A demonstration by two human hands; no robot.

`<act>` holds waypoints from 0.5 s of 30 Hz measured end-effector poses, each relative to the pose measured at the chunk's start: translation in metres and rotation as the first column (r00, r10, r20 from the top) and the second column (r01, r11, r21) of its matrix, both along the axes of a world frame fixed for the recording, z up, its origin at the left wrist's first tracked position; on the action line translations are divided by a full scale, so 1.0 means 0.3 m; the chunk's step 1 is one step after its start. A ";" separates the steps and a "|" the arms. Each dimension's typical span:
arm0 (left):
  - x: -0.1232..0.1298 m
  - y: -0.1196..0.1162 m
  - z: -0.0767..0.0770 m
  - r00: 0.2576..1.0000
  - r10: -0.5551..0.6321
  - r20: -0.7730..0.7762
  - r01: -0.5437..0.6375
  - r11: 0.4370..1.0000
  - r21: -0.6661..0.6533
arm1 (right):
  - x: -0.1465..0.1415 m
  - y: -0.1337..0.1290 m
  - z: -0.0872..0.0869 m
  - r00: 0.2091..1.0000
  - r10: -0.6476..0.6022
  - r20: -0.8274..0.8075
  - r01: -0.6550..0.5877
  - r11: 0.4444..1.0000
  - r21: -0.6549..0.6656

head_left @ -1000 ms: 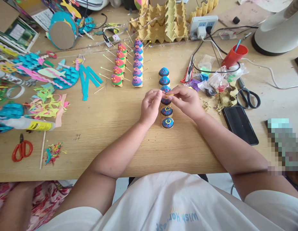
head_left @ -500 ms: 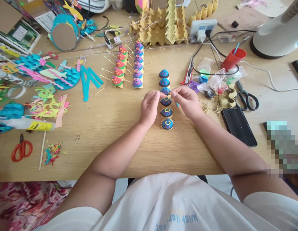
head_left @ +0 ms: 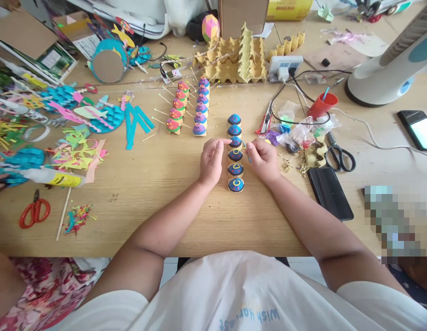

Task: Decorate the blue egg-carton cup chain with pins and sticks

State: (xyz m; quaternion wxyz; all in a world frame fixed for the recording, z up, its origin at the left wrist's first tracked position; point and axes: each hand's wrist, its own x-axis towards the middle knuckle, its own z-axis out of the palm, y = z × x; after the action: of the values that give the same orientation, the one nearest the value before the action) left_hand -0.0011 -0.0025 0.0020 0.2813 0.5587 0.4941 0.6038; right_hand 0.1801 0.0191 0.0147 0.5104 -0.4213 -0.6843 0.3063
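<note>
A column of blue clay-topped egg-carton cups [head_left: 236,169] stands on the table between my hands. The cups nearest me carry yellow rings or loops and small pink marks. On the left, my left hand [head_left: 212,161] has its index finger stretched to the edge of a blue cup [head_left: 235,141], with the thumb apart and nothing visible in it. My right hand [head_left: 265,160], across the column, is closed around a thin blue stick-like tool [head_left: 249,159]. The tool's upper end points towards the same cup; most of its shaft is hidden by the fingers.
Rows of red-green cups [head_left: 173,125] and purple cups [head_left: 200,129] with pins stand farther back. Right lie a cutter [head_left: 266,120], black-handled scissors [head_left: 340,158], a phone [head_left: 329,193] and a red cup [head_left: 322,105]. Paper scraps [head_left: 78,154] and a glue bottle [head_left: 54,176] are left.
My hands have moved apart from a pinch over the column. The left index finger now reaches to a cup, and the right hand shows the blue tool. The view has shifted.
</note>
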 end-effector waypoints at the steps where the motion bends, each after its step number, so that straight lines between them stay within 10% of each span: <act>1: 0.000 -0.003 0.000 1.000 0.013 0.009 -0.013 1.000 0.005 | 0.001 -0.001 -0.001 0.999 -0.007 0.037 0.006 0.999 0.041; 15: 0.019 0.084 0.068 0.999 0.037 0.001 -0.037 0.999 0.002 | 0.023 0.015 -0.028 0.988 -0.105 0.110 0.092 0.989 0.119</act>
State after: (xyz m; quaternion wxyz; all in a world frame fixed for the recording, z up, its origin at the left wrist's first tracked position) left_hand 0.0046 0.0227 0.0223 0.2698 0.5493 0.5038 0.6096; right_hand 0.1870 0.0235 0.0062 0.5074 -0.4419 -0.7074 0.2165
